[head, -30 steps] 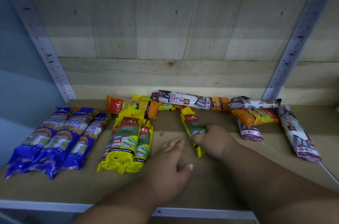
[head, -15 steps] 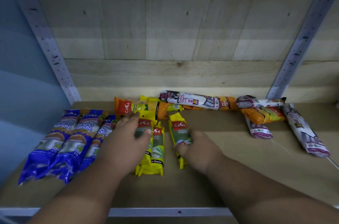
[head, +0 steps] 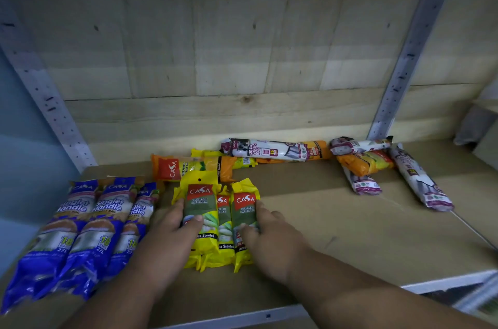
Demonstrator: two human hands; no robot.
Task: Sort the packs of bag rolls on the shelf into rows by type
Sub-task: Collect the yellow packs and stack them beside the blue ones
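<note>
Three yellow CASA packs lie side by side at the shelf's front middle. My left hand (head: 167, 237) holds the left yellow pack (head: 200, 210), thumb on top and fingers along its left edge. My right hand (head: 272, 239) grips the right yellow pack (head: 244, 210), which touches the middle yellow pack (head: 224, 221). Three blue Singlet Handle packs (head: 80, 226) form a row at the left. An orange pack (head: 188, 167) lies crosswise behind the yellow ones. A white drawstring pack (head: 266, 149) rests on another orange pack (head: 318, 149) at the back.
At the back right lies a loose heap: an orange pack (head: 363, 163), two small white-purple packs (head: 361, 145) (head: 362, 183) and a long white pack (head: 420, 180). Grey slotted uprights (head: 404, 67) stand at both back corners. The wooden shelf board (head: 336, 226) shows bare at the right front.
My right hand slid its yellow pack left until it met the other two. My left hand moved from the shelf board onto the left yellow pack.
</note>
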